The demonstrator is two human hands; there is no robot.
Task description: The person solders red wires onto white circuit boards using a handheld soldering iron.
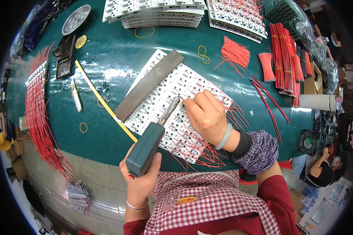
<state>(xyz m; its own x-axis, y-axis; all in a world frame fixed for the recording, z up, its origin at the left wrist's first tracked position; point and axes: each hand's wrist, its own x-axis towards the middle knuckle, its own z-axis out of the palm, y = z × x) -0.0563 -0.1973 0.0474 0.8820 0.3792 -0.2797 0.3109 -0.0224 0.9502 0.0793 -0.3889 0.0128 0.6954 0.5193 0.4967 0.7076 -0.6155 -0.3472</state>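
My left hand [143,178] is wrapped round a dark green soldering gun [146,149], whose grey tip reaches up to the middle of a white circuit board panel [151,105]. At that tip, the thumb and forefinger of my right hand [208,119] pinch the end of a thin red wire; most of that wire is hidden behind my fingers. Rows of small dark parts cover the panel, and red wires [208,156] stick out from its near and right side. A flat, brownish metal bar [149,86] lies slantwise across the panel's left part.
Stacked circuit boards [161,19] stand at the back, beside wired boards [237,19]. Loose red wires [235,51] and wire bundles [280,58] lie right. Wired boards [37,94] overhang the left edge. A yellow strip [92,84] and metal dish [76,20] lie left. People work beyond the right edge.
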